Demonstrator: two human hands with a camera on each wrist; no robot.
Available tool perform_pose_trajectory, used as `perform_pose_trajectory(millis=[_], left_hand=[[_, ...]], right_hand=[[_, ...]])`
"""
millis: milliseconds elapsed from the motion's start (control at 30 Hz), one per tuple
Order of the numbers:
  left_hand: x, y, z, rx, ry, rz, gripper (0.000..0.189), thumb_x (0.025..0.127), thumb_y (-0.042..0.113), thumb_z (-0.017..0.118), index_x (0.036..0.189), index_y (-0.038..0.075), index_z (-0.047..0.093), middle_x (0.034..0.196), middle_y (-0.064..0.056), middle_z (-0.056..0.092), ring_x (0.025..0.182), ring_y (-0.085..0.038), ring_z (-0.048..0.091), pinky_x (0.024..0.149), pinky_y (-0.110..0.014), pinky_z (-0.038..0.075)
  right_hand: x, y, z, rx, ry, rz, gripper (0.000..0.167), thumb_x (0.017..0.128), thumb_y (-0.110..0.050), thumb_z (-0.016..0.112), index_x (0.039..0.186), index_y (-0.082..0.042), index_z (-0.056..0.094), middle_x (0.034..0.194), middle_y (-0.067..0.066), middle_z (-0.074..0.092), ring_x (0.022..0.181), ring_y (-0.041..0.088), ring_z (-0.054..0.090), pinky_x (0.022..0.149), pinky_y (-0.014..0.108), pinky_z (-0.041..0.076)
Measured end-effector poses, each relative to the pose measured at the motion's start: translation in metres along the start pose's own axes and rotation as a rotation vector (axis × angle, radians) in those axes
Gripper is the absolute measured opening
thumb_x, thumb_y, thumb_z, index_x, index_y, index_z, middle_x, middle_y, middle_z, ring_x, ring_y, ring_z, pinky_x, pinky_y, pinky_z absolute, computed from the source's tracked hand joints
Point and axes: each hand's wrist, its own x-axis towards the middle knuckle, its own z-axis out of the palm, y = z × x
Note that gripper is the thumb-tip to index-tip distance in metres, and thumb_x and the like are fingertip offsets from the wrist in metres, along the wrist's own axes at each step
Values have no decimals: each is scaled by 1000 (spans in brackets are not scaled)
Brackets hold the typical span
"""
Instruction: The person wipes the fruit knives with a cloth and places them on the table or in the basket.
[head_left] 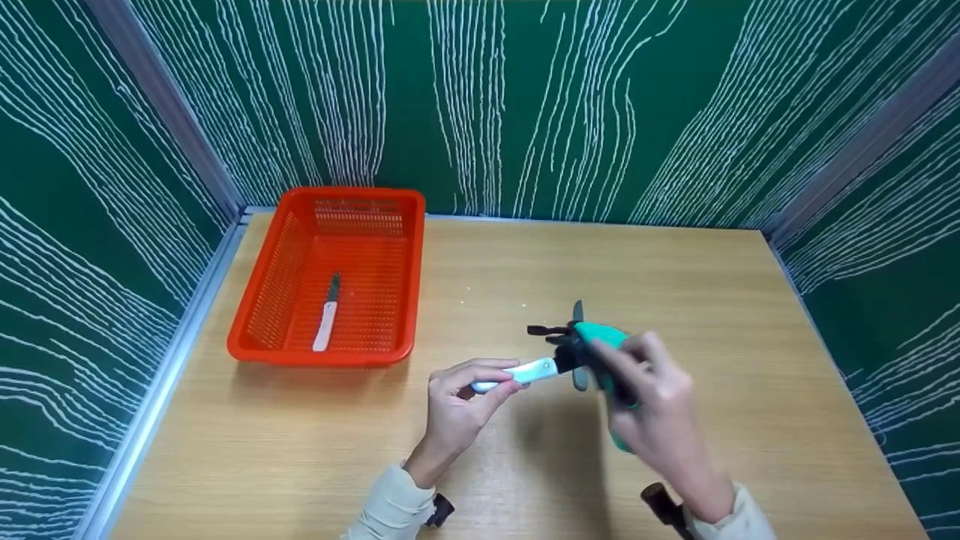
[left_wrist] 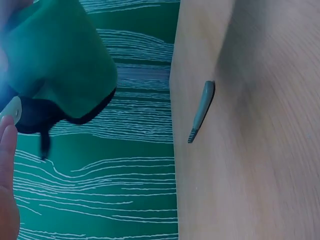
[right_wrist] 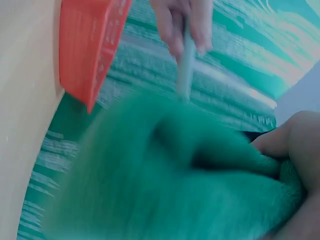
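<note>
My left hand (head_left: 461, 405) pinches the pale handle of a knife (head_left: 534, 370) between thumb and fingers, holding it above the table. A green cloth (head_left: 600, 332) with black edging is gripped in my right hand (head_left: 660, 412); it covers the knife's blade, which is mostly hidden. Blur softens the cloth and right hand, most of all in the right wrist view. Beneath them on the table lies a second knife (left_wrist: 202, 110), partly hidden by the cloth in the head view.
An orange-red plastic basket (head_left: 322, 359) stands at the back left, with another pale-handled knife (head_left: 326, 322) lying inside. Tiny white bits dot the wooden table (head_left: 487, 262). Green panels (head_left: 409, 97) with white wavy lines enclose the back and sides.
</note>
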Motion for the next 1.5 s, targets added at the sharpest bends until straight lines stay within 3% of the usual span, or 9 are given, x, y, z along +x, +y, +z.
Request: perform_pose_trajectory(millis=[67,200,267,467,867,1000,1100,1267,1500], left_hand=[[1,0,1,5,8,50,17,74,-12,73,90,-9,70,96,-23,69,88,-28,69,67,-39,58],[1,-2,3,21,12,130,16,71,-14,74,86,-10,70,92,-23,69,84,-29,69,62,-37,59],[0,-4,3,28,10,136,16,71,-15,74,86,-10,70,91,-23,69,83,-30,69,62,-36,59],[-3,-6,0,54,17,99,16,73,-13,73,88,-9,70,93,-22,69,83,-27,69,61,-37,58],[3,-2,-11,-13,16,151,18,70,-22,69,86,-13,67,87,-26,68,76,-30,69,57,-37,58],[4,-3,-13,-7,16,133,16,72,-22,68,85,-13,67,82,-23,69,72,-29,69,59,-38,58],[5,-4,-13,-4,24,94,14,73,-20,69,85,-13,68,82,-23,69,72,-30,69,61,-38,58],[6,-5,-11,-1,62,15,11,74,-18,69,84,-14,68,82,-23,69,74,-29,69,65,-39,58],[8,-5,-11,38,98,-90,6,79,-11,69,85,-11,69,83,-20,70,76,-29,70,67,-38,59]], right_hand=[[-3,-4,8,-21,-55,-49,57,56,17,58,109,-2,70,88,10,54,68,17,55,51,22,52],[-12,-6,22,-77,-123,-97,51,59,12,53,104,-1,72,85,6,50,66,14,48,45,19,43],[-16,-5,26,-97,-134,-100,47,62,10,52,103,-2,73,83,5,49,66,13,44,41,19,36],[-21,1,31,-129,-160,-93,47,58,12,67,102,-3,74,83,7,48,68,16,46,37,20,38],[-29,48,16,-152,-174,102,55,53,18,61,104,1,71,86,11,51,63,21,54,47,26,50],[-31,57,6,-155,-80,181,54,53,22,61,100,0,73,85,11,53,63,22,54,48,31,50],[-31,57,5,-132,-35,207,45,59,19,61,95,-3,75,81,8,52,63,17,51,50,30,47],[-31,53,7,-86,-27,230,30,69,10,60,90,-5,76,79,6,50,63,14,47,53,21,40],[-32,52,4,-54,-18,272,26,70,11,62,89,-1,75,77,6,49,63,14,45,56,13,37]])
